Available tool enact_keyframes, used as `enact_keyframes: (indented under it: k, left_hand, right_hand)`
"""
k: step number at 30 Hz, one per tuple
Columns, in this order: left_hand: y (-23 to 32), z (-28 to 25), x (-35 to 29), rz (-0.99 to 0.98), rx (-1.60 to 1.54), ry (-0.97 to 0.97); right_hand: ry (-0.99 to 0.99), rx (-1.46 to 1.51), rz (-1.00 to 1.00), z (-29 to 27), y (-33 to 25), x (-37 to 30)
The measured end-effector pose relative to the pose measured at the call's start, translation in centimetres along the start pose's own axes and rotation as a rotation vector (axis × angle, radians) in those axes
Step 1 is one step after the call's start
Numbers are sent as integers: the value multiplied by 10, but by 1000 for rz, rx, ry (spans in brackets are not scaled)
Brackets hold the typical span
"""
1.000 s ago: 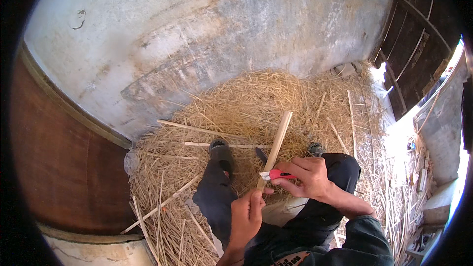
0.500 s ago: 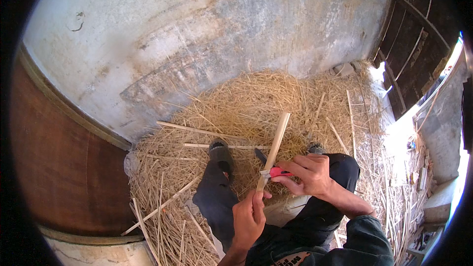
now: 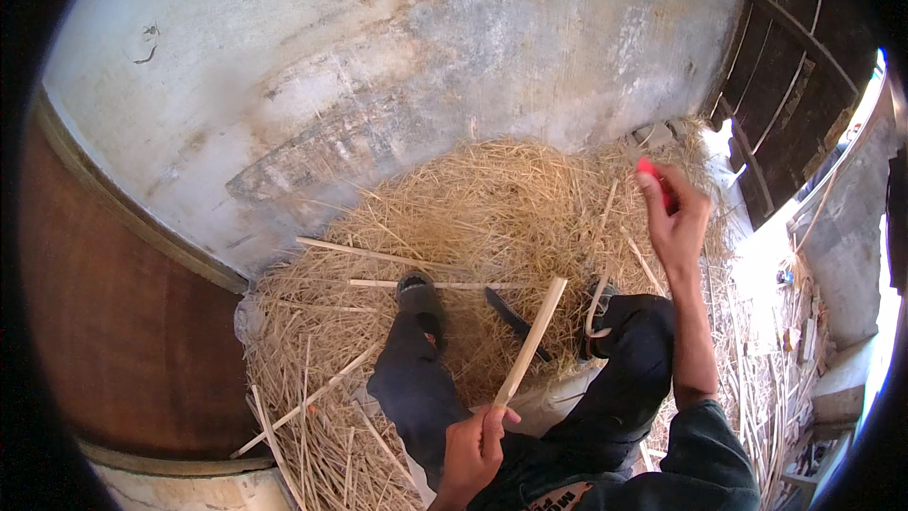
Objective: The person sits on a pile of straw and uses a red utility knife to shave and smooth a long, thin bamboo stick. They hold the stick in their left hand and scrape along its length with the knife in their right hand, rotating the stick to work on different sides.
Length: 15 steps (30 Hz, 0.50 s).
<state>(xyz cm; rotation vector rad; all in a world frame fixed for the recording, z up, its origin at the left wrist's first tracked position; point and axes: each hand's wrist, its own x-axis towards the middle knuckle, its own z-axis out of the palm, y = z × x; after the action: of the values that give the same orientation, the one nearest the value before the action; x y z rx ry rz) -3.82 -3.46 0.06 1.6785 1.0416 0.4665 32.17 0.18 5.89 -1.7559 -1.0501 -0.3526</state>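
Observation:
My left hand [image 3: 476, 449] is closed around the lower end of a pale, flat wooden strip [image 3: 532, 341]. The strip slants up and away between my knees, its far end free. Out to the right and raised, my right hand [image 3: 683, 222] grips a red-handled knife [image 3: 670, 197]; the fingers cover most of it, and its blade cannot be made out. A thin curled shaving [image 3: 596, 310] hangs by my right shoe. Between my feet lies a long dark object, perhaps a blade [image 3: 515, 322], partly behind the strip.
Straw and shavings [image 3: 473, 199] cover the floor. Several cut strips [image 3: 378, 254] lie at the left and ahead. A stained wall [image 3: 378, 66] rises in front, a brown panel [image 3: 132, 312] stands left, and a dark plank door [image 3: 804, 66] is at the upper right.
My right hand has lifted the knife off the strip and swung up and away to the right. The strip's far end has dropped lower, and a curled shaving now shows by my right shoe.

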Motion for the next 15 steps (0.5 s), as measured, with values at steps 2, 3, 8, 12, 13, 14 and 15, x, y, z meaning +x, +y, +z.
enact_keyframes:
  k: [2,3,8,12,13,14,15]
  left_hand:
    - [-18,3,1,5,-122,-47]
    - [-20,0,5,-72,-224,-82]
    - [-9,-10,27,-240,-552,-176]
    - [0,-8,36,-200,-553,-231]
    - [4,-7,38,-203,-551,-242]
    - [6,-6,40,-207,-549,-253]
    - [4,-6,42,-197,-549,-267]
  right_hand:
    - [-119,54,60,-2,1,1]
    - [-176,74,91,-3,1,-1]
    - [-481,685,279,14,-19,-38]
    - [-684,726,288,25,-42,-53]
    - [-722,696,286,26,-42,-54]
    - [-735,710,332,32,-32,-59]
    - [-741,730,334,32,-30,-57]
